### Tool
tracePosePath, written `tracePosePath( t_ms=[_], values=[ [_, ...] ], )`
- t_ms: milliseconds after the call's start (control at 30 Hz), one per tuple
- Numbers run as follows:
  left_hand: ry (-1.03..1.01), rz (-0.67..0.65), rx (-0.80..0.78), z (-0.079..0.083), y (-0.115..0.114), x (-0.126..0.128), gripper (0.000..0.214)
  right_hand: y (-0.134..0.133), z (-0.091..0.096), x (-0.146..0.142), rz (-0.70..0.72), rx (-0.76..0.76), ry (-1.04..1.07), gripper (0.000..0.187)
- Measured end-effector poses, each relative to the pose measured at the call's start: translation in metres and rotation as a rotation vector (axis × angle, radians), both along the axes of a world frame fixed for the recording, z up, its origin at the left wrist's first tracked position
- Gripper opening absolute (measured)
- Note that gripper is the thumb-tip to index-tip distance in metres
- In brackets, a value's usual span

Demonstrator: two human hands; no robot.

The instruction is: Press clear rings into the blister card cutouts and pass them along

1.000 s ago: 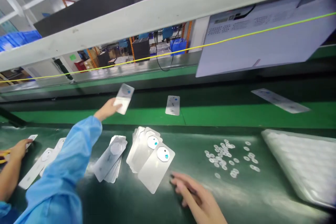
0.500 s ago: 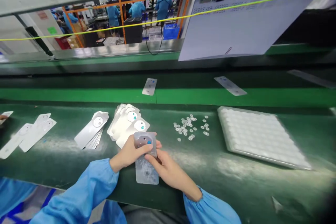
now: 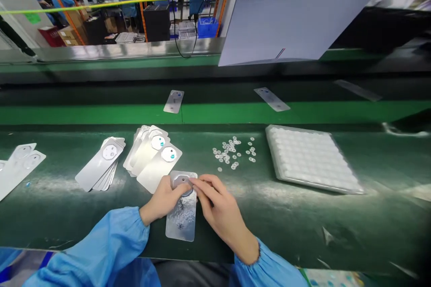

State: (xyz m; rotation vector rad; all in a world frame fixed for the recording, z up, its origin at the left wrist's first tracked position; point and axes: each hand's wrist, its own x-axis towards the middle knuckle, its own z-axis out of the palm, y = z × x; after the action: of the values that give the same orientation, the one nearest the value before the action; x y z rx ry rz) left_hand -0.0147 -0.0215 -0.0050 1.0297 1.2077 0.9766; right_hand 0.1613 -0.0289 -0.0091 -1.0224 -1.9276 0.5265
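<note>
Both bare hands are on one clear plastic strip (image 3: 182,219) sitting on the dark green belt (image 3: 57,208). Its long axis runs pretty much straight out from the person, and the far end carries a grey round disc (image 3: 181,181). The left hand (image 3: 164,199) comes in from the left and looks clamped on the strip's edge right by the disc, though its fingertips are partly hidden. The right hand (image 3: 218,208) comes in from the right, with its fingers (image 3: 202,184) held together and pressed on the disc. I'd call the right hand's fingers the nearer ones to the disc, but it's close. Just past the far end is a fanned stack of strips (image 3: 151,157), with another stack (image 3: 101,166) further left. Off to the right sit a scatter of small clear discs (image 3: 232,150) and a white tray (image 3: 310,159).
</note>
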Motion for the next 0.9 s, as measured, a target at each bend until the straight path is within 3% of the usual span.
tracePosePath(
  t_ms=[133,333,533,600,700,767,833,900],
  values=[
    [-0.023,-0.018,-0.026,-0.008,-0.003,-0.001,0.026,0.002,-0.009,-0.003,-0.015,0.045,-0.126,0.033],
    [-0.212,0.157,-0.250,-0.029,-0.007,-0.005,0.024,0.005,-0.001,0.000,-0.033,0.101,-0.168,0.018],
    [-0.159,0.136,-0.220,-0.024,-0.007,-0.004,0.020,0.001,-0.003,-0.006,-0.093,0.014,-0.299,0.028],
    [-0.173,0.188,-0.249,-0.021,-0.006,-0.003,0.018,0.003,-0.003,-0.009,-0.076,-0.100,-0.192,0.029],
    [-0.203,0.268,-0.291,-0.018,-0.004,-0.001,0.017,0.009,0.001,-0.012,-0.011,-0.390,0.161,0.026],
    [-0.252,0.244,-0.320,-0.014,-0.003,0.001,0.019,0.011,0.007,-0.005,-0.008,-0.569,0.370,0.029],
    [-0.373,0.135,-0.362,-0.008,-0.003,0.002,0.026,0.007,0.012,0.019,-0.068,-0.650,0.485,0.033],
    [-0.491,0.026,-0.381,-0.001,-0.003,0.002,0.035,-0.007,0.015,0.065,-0.196,-0.621,0.508,0.034]
  ],
)
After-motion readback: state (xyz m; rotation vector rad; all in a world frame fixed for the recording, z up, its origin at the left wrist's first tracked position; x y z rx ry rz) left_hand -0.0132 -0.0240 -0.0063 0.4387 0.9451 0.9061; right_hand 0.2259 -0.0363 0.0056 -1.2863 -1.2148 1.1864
